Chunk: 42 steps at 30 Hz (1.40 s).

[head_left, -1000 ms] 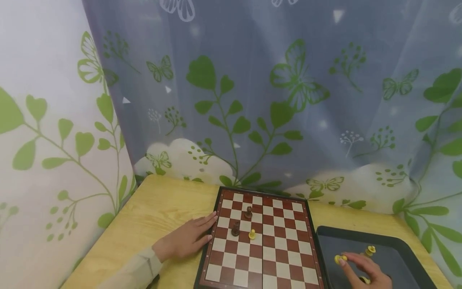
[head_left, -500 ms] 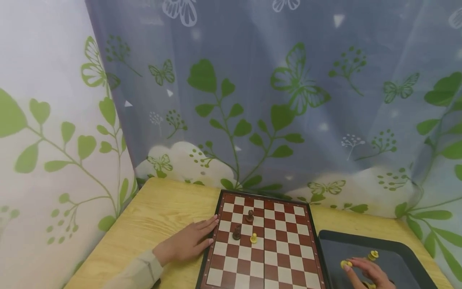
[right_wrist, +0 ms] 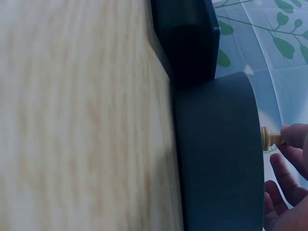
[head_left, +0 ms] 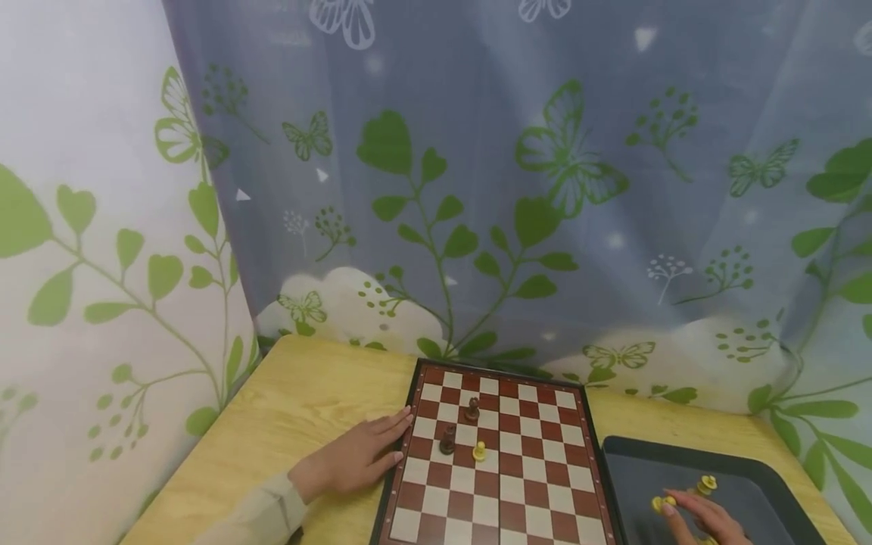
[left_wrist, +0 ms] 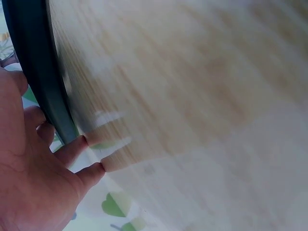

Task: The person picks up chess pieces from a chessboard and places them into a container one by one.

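Observation:
In the head view, the chessboard bears two dark brown chess pieces and one small yellow pawn. My left hand lies on the table with fairly straight fingers, their tips against the board's left edge; the left wrist view shows this hand beside the dark edge. Over the dark tray, my right hand pinches a yellow pawn between thumb and fingers, tilted on its side. A taller yellow chess piece is in the tray behind that hand. Another yellow piece is mostly hidden under the hand.
The tray stands against the board's right side on a wooden table. A patterned cloth hangs behind the table, and a pale one at the left. A seam crosses the middle of the board.
My right hand has moved slightly right and nearer over the tray, the pawn still pinched. The left hand stays at the board's edge. The head view has shifted a little.

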Each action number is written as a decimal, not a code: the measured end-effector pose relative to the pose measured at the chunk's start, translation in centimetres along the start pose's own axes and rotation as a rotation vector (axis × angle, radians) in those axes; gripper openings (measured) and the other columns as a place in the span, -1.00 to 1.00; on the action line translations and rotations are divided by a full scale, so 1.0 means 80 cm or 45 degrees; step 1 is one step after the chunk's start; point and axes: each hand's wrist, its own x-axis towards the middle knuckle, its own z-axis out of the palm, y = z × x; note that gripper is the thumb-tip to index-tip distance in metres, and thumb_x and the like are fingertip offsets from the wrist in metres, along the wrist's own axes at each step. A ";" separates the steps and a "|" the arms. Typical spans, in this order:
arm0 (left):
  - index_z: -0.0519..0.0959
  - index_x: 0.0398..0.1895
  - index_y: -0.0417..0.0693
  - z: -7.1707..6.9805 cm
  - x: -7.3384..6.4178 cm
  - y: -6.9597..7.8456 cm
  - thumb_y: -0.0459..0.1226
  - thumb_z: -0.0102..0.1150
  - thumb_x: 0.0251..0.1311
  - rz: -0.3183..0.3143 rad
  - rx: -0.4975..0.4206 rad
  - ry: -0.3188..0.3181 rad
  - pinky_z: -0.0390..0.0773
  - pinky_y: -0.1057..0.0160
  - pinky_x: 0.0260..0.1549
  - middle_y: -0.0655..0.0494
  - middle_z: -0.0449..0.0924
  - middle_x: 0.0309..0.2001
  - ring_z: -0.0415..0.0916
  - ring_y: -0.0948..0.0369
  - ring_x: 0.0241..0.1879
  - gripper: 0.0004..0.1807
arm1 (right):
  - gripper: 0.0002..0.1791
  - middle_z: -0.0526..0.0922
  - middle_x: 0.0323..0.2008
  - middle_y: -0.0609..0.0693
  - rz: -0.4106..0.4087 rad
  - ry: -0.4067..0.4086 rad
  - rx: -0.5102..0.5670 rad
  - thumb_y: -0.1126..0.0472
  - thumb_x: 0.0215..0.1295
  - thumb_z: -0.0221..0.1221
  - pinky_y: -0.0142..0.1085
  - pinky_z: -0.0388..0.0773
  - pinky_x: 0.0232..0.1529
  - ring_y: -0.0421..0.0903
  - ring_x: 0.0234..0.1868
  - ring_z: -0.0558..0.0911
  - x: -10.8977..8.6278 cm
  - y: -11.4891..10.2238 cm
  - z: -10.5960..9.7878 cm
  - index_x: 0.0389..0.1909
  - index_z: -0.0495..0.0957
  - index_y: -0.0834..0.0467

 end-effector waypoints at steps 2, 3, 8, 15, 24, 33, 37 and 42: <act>0.07 0.63 -0.09 0.000 -0.001 -0.001 0.05 -0.27 0.62 -0.010 0.004 -0.001 0.22 -0.27 0.41 0.00 -0.03 0.63 0.12 -0.09 0.54 -0.32 | -0.71 0.71 -0.01 0.31 -0.008 0.002 0.000 0.12 0.38 0.29 -0.57 0.44 -0.42 -0.71 -0.25 0.26 0.000 -0.001 -0.001 -0.06 0.76 0.26; 0.07 0.63 -0.09 -0.001 -0.002 -0.001 0.06 -0.27 0.62 -0.014 0.011 0.000 0.22 -0.27 0.41 0.01 -0.03 0.63 0.12 -0.09 0.54 -0.32 | -0.72 0.71 -0.01 0.32 -0.016 0.002 0.001 0.15 0.38 0.30 -0.63 0.37 -0.43 -0.74 -0.26 0.24 0.001 -0.001 -0.002 -0.06 0.76 0.27; 0.08 0.62 -0.12 -0.004 -0.003 0.000 0.04 -0.26 0.62 -0.005 0.010 0.029 0.24 -0.28 0.40 -0.02 -0.01 0.63 0.15 -0.11 0.53 -0.32 | -0.76 0.72 -0.02 0.29 -0.024 0.023 -0.021 0.20 0.33 0.33 -0.69 0.29 -0.45 -0.76 -0.26 0.22 0.003 -0.002 -0.001 -0.09 0.77 0.25; 0.07 0.62 -0.10 -0.003 -0.007 0.003 0.05 -0.27 0.62 -0.021 0.005 0.010 0.23 -0.30 0.40 -0.02 -0.03 0.63 0.13 -0.12 0.53 -0.32 | -0.86 0.56 -0.33 -0.55 -0.179 0.211 0.132 0.38 0.23 0.37 -0.80 0.33 -0.41 -0.77 -0.28 0.35 0.001 -0.003 -0.003 -0.22 0.77 0.35; 0.06 0.63 -0.09 -0.006 -0.003 0.002 0.05 -0.27 0.62 -0.021 0.010 0.018 0.23 -0.32 0.39 -0.02 -0.02 0.63 0.16 -0.13 0.52 -0.32 | -0.83 0.42 -0.31 -0.68 -0.195 0.298 0.147 0.33 0.27 0.37 -0.67 0.34 -0.61 -0.70 -0.43 0.39 0.009 -0.011 -0.017 -0.20 0.76 0.36; 0.03 0.64 -0.07 0.001 -0.012 -0.003 0.07 -0.28 0.62 -0.010 0.008 -0.002 0.25 -0.29 0.39 0.02 -0.07 0.64 0.14 -0.11 0.53 -0.31 | -0.80 0.61 -0.31 -0.50 -0.145 0.214 0.085 0.28 0.25 0.40 -0.66 0.35 -0.52 -0.69 -0.35 0.39 0.024 0.003 -0.026 -0.18 0.77 0.33; 0.04 0.63 -0.07 0.002 -0.008 -0.004 0.07 -0.30 0.63 0.019 0.046 0.029 0.26 -0.26 0.39 0.02 -0.06 0.64 0.14 -0.09 0.53 -0.32 | -0.58 0.73 -0.01 0.22 0.026 0.005 -0.055 0.04 0.39 0.29 -0.33 0.61 -0.27 -0.16 -0.14 0.65 0.043 0.005 -0.040 -0.01 0.72 0.34; 0.05 0.63 -0.05 0.001 -0.004 -0.002 0.09 -0.33 0.62 0.013 0.079 0.021 0.28 -0.22 0.40 0.06 -0.05 0.64 0.16 -0.05 0.53 -0.31 | -0.54 0.58 0.16 0.45 -0.024 -0.091 -0.101 0.03 0.44 0.23 0.32 0.53 -0.02 0.39 0.09 0.55 0.055 -0.001 -0.047 0.04 0.68 0.38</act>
